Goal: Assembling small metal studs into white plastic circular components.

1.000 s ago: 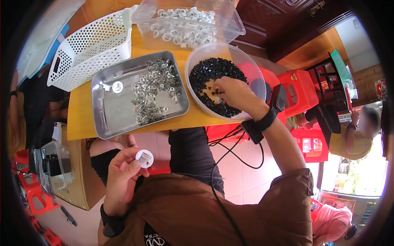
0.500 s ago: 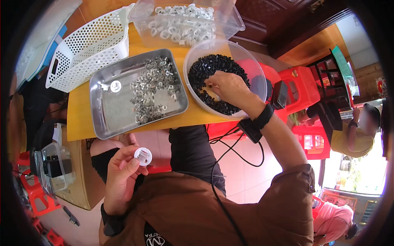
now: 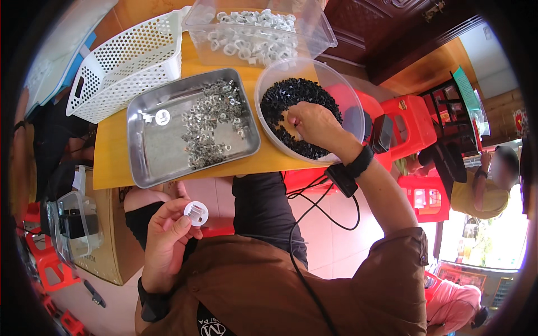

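My left hand [image 3: 166,231] pinches a round white plastic part [image 3: 196,213] with a slotted middle and a small hole, held just in front of the table edge. My right hand [image 3: 320,127] reaches into a round clear tub [image 3: 358,115], fingers closed above the small black pieces [image 3: 297,92]. Whatever those fingertips may hold is too small or hidden to make out. Left of the tub lies a steel tray [image 3: 159,157] with many small metal clips [image 3: 208,129]. Another round white part [image 3: 162,117] lies in the tray's far left.
Behind the tub stands a clear bin [image 3: 314,42] of white ring-shaped parts. A white perforated basket [image 3: 126,73] sits at the far left of the yellow table [image 3: 109,168]. Black cable [image 3: 292,241] hangs across my front. Red stools [image 3: 412,126] and other people are at the right.
My right hand has shifted slightly within the tub, its fingers drawn closer together over the black pieces. The left hand keeps the white part in the same place.
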{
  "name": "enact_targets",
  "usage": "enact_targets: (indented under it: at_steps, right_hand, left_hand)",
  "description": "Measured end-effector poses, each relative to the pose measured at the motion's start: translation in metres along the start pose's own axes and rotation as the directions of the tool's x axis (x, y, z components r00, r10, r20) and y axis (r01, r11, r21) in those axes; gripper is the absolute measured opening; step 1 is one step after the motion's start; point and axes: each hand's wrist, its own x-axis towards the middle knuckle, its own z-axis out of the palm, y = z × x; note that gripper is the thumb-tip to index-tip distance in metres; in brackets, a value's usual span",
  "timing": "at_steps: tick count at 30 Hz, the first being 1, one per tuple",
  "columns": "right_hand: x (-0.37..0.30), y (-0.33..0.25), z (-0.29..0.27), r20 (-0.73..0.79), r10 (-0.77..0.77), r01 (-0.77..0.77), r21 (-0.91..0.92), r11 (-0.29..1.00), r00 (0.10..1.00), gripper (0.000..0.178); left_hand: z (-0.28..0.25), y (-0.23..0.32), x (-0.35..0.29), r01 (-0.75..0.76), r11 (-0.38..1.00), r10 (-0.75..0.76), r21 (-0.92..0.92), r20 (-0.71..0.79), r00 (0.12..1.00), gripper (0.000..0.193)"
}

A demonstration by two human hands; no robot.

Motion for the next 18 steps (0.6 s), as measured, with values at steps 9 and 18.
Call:
enact_targets:
  at_steps: [9, 18]
  right_hand:
    - [-0.003, -0.002, -0.004, 0.009, 0.049, -0.049, -0.053, 0.997, 0.999, 0.006]
    - [-0.007, 0.007, -0.012, -0.099, 0.074, -0.053, 0.205, 0.977, 0.992, 0.008]
  left_hand:
    - [0.003, 0.000, 0.000, 0.006, 1.000, -0.006, -0.001, 0.000, 1.000, 0.025]
    - [-0.003, -0.002, 0.001, 0.019, 0.998, -0.018, -0.063, 0.017, 1.000, 0.027]
